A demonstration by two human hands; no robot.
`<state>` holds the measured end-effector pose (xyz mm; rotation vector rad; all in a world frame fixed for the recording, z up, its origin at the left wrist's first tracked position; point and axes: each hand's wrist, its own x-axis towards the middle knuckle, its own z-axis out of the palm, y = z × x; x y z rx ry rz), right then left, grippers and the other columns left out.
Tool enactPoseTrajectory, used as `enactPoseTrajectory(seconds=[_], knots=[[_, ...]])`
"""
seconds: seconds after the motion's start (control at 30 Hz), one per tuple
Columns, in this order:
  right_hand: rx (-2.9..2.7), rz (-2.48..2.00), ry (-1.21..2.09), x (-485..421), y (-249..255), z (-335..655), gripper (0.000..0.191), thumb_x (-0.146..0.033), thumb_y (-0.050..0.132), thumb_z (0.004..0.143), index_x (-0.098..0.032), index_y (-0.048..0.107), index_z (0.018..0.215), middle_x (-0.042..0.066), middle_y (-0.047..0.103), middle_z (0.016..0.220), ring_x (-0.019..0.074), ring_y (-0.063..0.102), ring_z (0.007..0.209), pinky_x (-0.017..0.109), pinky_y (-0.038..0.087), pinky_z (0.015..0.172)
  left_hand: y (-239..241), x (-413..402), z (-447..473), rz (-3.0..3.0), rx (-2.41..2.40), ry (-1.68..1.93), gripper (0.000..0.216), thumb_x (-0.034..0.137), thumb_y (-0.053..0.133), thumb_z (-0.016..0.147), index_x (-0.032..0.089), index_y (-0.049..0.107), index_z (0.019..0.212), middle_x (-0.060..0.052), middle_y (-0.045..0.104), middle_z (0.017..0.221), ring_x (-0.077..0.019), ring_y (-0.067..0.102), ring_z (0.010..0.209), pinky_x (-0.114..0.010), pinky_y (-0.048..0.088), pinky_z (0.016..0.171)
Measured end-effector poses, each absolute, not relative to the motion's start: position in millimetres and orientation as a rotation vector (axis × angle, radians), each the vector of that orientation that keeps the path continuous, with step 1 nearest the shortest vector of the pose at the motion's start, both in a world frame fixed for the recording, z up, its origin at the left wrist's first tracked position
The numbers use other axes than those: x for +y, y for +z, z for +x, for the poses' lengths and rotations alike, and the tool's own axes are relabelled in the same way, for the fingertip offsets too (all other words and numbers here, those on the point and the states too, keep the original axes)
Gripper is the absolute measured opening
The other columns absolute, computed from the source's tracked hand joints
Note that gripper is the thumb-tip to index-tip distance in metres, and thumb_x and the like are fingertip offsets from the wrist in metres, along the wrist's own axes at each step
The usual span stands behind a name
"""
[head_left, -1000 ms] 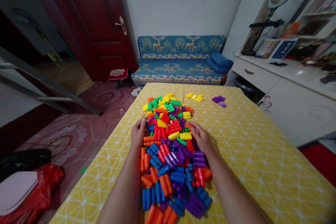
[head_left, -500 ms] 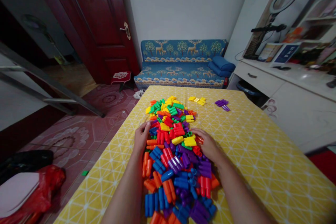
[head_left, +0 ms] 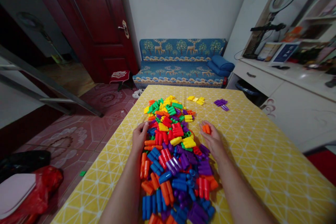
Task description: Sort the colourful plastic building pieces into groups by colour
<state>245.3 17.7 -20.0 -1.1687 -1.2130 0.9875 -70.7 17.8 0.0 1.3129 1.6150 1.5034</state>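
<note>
A big heap of plastic building blocks (head_left: 173, 150) in red, orange, blue, purple, yellow and green covers the middle of the yellow tablecloth (head_left: 252, 154). My left hand (head_left: 139, 136) rests against the heap's left edge, fingers curved over the blocks, holding nothing that I can see. My right hand (head_left: 213, 140) is just right of the heap, lifted a little, its fingertips pinched on a small orange block (head_left: 206, 128). Both forearms run along the sides of the heap.
A small group of yellow blocks (head_left: 196, 100) and one of purple blocks (head_left: 221, 103) lie apart near the table's far edge. Beyond stand a blue patterned sofa (head_left: 181, 61), a dark red door (head_left: 97, 24), white cabinets (head_left: 294, 94) on the right, and a red bag (head_left: 39, 189) on the floor.
My right hand has drawn out of the heap to the right, now with an orange block in its fingertips. My left hand has barely moved.
</note>
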Motion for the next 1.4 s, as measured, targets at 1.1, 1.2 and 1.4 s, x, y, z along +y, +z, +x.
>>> enactPoseTrajectory(seconds=[1.1,1.2,1.4], knots=[[-1.823,-1.332,0.664,96,0,194,0.064,-0.018,0.061,0.074,-0.023,0.050,0.137,0.008,0.054,0.140,0.0229,0.050,0.129,0.043,0.036,0.111,-13,23,-74,1.267,1.587,1.576,0.046,0.053,0.055,0.085,0.015,0.074,0.104,-0.009,0.073,0.109,-0.0247,0.064,0.108,-0.034,0.047,0.094],[-1.780,-1.214,0.841,76,13,187,0.062,-0.019,0.059,0.074,-0.021,0.052,0.136,0.008,0.057,0.136,0.0217,0.053,0.126,0.041,0.041,0.108,-13,23,-75,1.251,1.583,1.632,0.046,0.053,0.057,0.084,0.015,0.074,0.104,-0.009,0.073,0.110,-0.0252,0.064,0.108,-0.035,0.047,0.095],[-1.963,-1.010,1.072,26,60,179,0.071,-0.010,0.055,0.067,-0.026,0.056,0.135,0.002,0.057,0.137,0.0241,0.054,0.127,0.040,0.045,0.106,-13,24,-75,1.238,1.565,1.657,0.048,0.055,0.055,0.084,0.015,0.074,0.103,-0.009,0.073,0.110,-0.0252,0.064,0.108,-0.035,0.048,0.096]])
